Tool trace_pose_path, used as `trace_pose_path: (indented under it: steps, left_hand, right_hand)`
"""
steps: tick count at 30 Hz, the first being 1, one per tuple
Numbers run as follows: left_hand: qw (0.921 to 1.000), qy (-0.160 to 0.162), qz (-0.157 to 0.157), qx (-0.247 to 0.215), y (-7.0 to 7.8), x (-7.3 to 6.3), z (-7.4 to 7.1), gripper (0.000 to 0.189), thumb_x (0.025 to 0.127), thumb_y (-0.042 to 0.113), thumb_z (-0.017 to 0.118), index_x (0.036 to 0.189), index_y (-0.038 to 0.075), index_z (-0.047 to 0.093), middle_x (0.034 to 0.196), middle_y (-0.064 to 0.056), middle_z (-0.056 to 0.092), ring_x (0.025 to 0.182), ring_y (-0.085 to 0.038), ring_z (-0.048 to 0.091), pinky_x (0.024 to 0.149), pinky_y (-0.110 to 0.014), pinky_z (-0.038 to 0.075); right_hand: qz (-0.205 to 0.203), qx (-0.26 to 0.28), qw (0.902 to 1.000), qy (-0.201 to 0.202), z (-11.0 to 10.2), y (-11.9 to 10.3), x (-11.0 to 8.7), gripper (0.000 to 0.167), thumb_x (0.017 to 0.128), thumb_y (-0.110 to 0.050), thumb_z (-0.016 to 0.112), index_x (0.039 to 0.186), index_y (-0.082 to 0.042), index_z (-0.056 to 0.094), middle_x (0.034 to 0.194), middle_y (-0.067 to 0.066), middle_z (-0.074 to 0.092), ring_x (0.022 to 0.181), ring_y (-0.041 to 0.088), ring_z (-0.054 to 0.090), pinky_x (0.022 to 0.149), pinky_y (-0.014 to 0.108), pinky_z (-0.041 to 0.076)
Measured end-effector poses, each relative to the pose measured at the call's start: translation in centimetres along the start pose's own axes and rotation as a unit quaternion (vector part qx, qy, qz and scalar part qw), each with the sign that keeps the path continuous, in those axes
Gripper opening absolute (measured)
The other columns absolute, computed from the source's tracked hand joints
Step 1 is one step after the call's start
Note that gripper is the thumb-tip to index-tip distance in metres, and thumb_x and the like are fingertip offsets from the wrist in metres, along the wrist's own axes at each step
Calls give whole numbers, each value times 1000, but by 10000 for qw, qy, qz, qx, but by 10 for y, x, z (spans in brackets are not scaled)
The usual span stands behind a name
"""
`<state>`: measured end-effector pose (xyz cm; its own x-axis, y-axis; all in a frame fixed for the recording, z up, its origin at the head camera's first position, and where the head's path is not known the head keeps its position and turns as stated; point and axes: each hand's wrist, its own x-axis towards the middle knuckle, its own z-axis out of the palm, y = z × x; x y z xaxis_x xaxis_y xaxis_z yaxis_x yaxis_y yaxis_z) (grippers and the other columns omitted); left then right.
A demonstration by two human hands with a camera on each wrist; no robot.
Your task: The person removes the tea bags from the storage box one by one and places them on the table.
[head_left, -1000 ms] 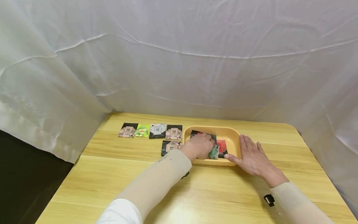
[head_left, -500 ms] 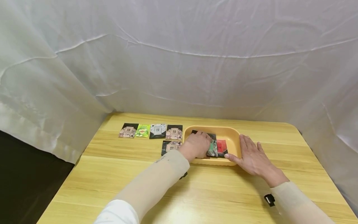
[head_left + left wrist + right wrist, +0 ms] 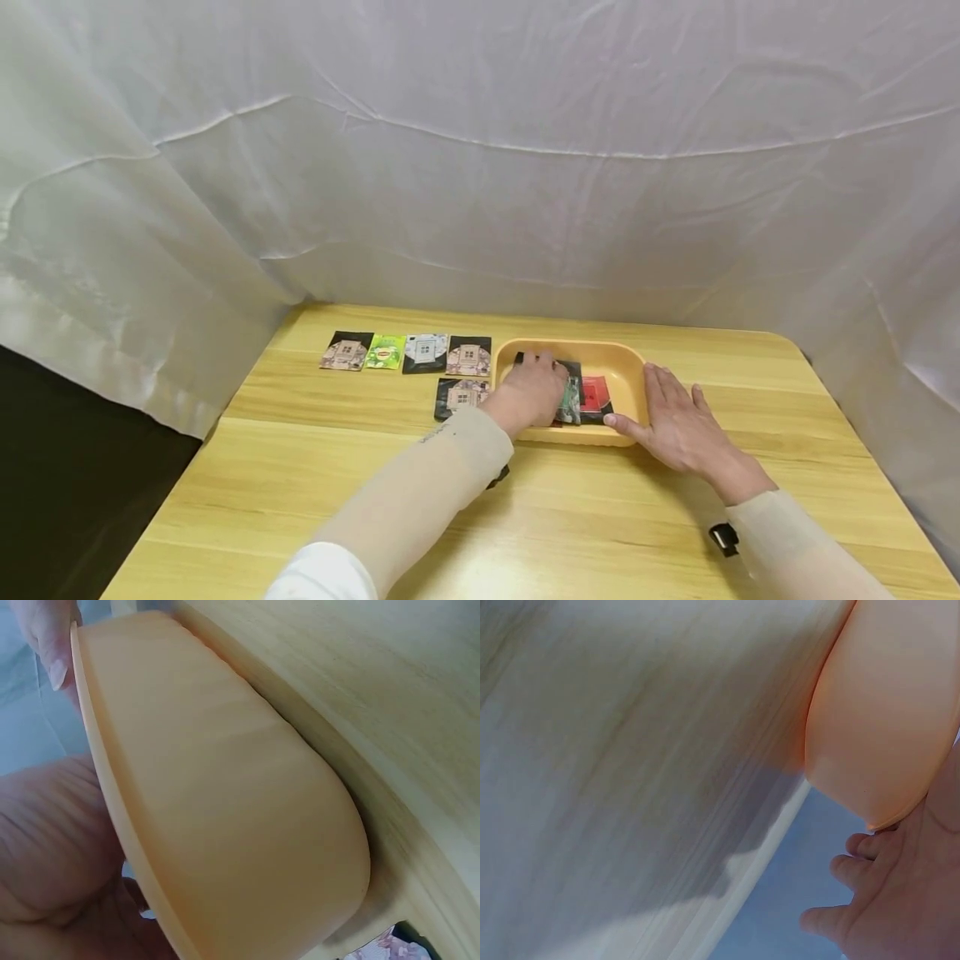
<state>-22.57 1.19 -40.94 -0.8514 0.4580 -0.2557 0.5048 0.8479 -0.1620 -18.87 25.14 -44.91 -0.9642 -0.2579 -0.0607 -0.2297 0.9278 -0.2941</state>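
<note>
Landmark here = the yellow-orange plastic tray, oblong w/ rounded corners (image 3: pixel 585 436), set on the light wood-grain table (image 3: pixel 600 517). L hand (image 3: pixel 534 387) is held inside the tray's left half, fingers bent down over the packets. Whether anything's actually pinched can't be told, b/c the fingertips are hidden by the hand itself in the head view and by the tray wall in the L wrist cam. R hand (image 3: pixel 678 425) is laid flat against the tray's right end, fingers straight, thumb tip by the front right corner, nothing gripped.

In the tray: a flat dark packet w/ green label (image 3: pixel 572 404) is seen just right of the L hand, partly covered by it. Right beside that, toward the tray's right end, is a flat red-and-black packet (image 3: pixel 596 396).

Left of the tray, a row of 4 flat packets is laid out. From the far end in: black-and-pink packet (image 3: pixel 347 351), bright green packet (image 3: pixel 386 352), black-and-white packet (image 3: pixel 425 353), then a second black-and-pink packet (image 3: pixel 469 356) near the tray. A third black-and-pink packet (image 3: pixel 459 398) sits in front of that last one, its near right part blocked by the L wrist and beige sleeve (image 3: pixel 420 492).

Part of the tray's front left is blocked by the same arm. Behind the tray, a pale fabric curtain (image 3: pixel 525 208) is hung.
</note>
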Motion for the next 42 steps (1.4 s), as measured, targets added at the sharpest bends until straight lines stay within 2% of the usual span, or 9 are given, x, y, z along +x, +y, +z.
trace_pose_path:
  steps: [5, 11, 18, 25, 30, 33, 37, 42]
  left_hand:
    - [9996, -37, -162, 221, 2, -1, -1, 65, 101, 23, 67, 161, 18, 42, 154, -8, 47, 141, -28, 45, 112, -38, 51]
    - [9998, -101, -62, 169, 1, 0, 0, 65, 103, 26, 66, 162, 17, 42, 156, -7, 47, 140, -27, 46, 106, -35, 56]
    - [9999, -89, -83, -27, 3, 5, 2, 64, 102, 28, 65, 161, 16, 44, 155, -8, 48, 141, -28, 47, 107, -37, 56]
    - [9997, 160, -206, -1, 4, 5, 1, 67, 98, 26, 71, 159, 18, 44, 153, -10, 45, 136, -28, 45, 107, -37, 53]
    - [9985, 501, -221, 82, 2, 0, -4, 70, 91, 17, 77, 154, 18, 46, 139, -5, 49, 120, -21, 48, 94, -26, 55]
    - [9975, 629, -207, 230, -1, -5, -9, 65, 91, 15, 77, 149, 18, 49, 133, -4, 50, 115, -20, 48, 87, -24, 54]
    - [9964, 723, -197, 389, -8, -14, -14, 63, 92, 22, 79, 147, 16, 49, 131, -5, 51, 117, -21, 49, 89, -26, 56]
    - [9967, 759, -261, 90, -25, -25, -16, 74, 88, 29, 86, 149, 12, 48, 132, -8, 52, 121, -24, 49, 96, -30, 56]
  right_hand:
    - [22, 6, 10000, -23, 0, 1, 0, 116, 99, -76, 46, 165, 9, 3, 171, 36, 9, 156, 57, 13, 122, 79, 6]
    - [31, -6, 10000, -29, 0, 1, 0, 116, 99, -76, 45, 165, 9, 1, 170, 36, 10, 156, 57, 14, 122, 80, 6]
    - [43, 19, 10000, -3, 0, 0, 1, 116, 99, -76, 46, 165, 9, 3, 170, 37, 11, 156, 57, 15, 122, 80, 6]
    - [48, 36, 10000, -6, 0, -1, 0, 116, 99, -76, 46, 165, 10, 3, 170, 37, 11, 156, 57, 15, 121, 80, 6]
    - [60, 32, 10000, 2, 0, -1, 0, 116, 99, -76, 46, 164, 10, 4, 170, 37, 12, 155, 57, 15, 121, 81, 7]
    - [69, 26, 10000, -3, 0, -1, 1, 116, 99, -76, 46, 164, 10, 3, 169, 37, 12, 155, 57, 16, 120, 81, 7]
    - [78, 26, 10000, -3, 0, -1, 0, 116, 99, -76, 46, 164, 10, 3, 169, 38, 12, 155, 58, 16, 120, 81, 7]
    - [75, 44, 10000, -25, 0, 0, -1, 116, 99, -76, 46, 165, 9, 0, 169, 38, 10, 155, 58, 15, 120, 81, 5]
